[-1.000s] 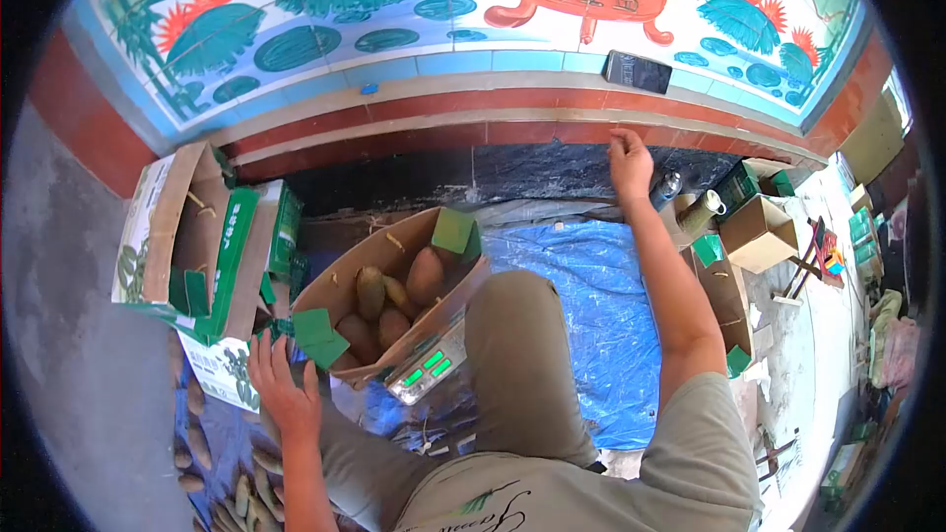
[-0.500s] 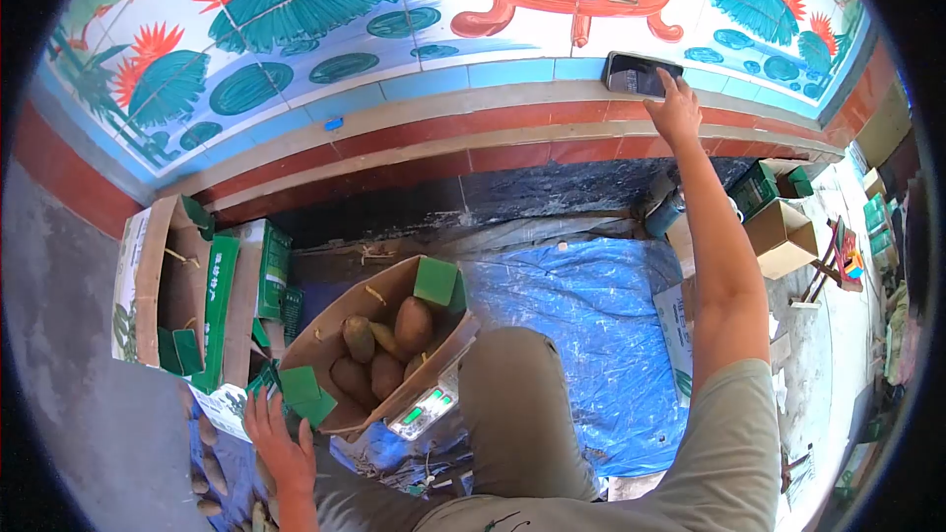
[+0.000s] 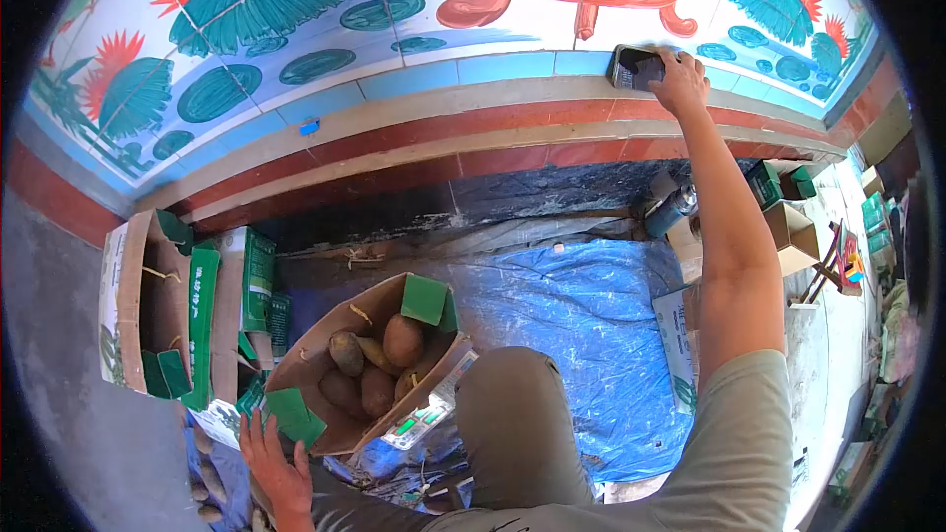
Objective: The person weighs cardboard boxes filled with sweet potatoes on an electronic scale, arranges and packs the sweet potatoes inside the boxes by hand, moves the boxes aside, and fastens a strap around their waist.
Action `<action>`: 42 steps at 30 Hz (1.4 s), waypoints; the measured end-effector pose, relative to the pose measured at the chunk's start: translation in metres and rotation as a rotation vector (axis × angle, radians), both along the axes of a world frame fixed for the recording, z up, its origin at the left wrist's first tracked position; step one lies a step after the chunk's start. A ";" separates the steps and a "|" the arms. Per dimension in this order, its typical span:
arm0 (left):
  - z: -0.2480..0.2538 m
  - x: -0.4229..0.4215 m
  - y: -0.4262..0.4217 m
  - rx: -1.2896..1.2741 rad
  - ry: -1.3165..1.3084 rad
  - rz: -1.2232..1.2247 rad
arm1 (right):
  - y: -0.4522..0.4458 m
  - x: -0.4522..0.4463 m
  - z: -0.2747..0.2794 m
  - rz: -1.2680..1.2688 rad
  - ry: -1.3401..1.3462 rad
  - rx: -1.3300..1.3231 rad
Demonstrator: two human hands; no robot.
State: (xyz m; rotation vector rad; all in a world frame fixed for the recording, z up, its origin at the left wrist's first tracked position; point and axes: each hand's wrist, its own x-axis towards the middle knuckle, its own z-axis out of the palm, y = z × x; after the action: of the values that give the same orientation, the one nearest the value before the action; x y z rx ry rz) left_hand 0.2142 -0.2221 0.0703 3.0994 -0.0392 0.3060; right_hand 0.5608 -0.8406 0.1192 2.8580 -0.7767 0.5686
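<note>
My right hand [image 3: 680, 82] reaches up to the ledge, its fingers curled around the right side of a dark phone [image 3: 634, 70] that leans against the tiled wall. At the lower left, my left hand [image 3: 276, 463] is open, its fingertips by the green flap [image 3: 296, 418] of a cardboard box [image 3: 307, 365]. Whether they press on the flap, I cannot tell. Inside that box lie several brown and greenish oval roots or fruits [image 3: 402, 341]. A scale display [image 3: 418, 421] with green lit digits shows at the box's near side.
Open green and white cartons [image 3: 202, 320] stand at the left. A blue tarp [image 3: 562, 335] covers the floor ahead of my knee. By the wall stand a blue bottle [image 3: 672, 212] and a small carton [image 3: 791, 236]. A small blue object [image 3: 310, 126] sits on the ledge.
My right hand has gone from touching the phone's face with its fingers to closing around its right side. My left hand has barely moved. The whole view has shifted slightly.
</note>
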 end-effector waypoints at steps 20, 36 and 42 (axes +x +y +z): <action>-0.001 0.003 -0.005 0.027 0.009 0.043 | -0.003 0.004 -0.009 0.115 -0.089 0.047; -0.020 -0.003 -0.003 -0.190 0.121 -0.142 | 0.144 -0.078 -0.112 0.626 -0.518 0.402; -0.041 0.004 -0.017 -0.197 0.260 -0.284 | 0.284 -0.127 -0.124 0.974 -0.278 0.793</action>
State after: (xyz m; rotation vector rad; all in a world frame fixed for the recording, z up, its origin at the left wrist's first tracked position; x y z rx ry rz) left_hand 0.2179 -0.2394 0.0291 2.8584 -0.4109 -0.0967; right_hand 0.4335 -0.5562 -0.0047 3.8463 0.6435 0.9113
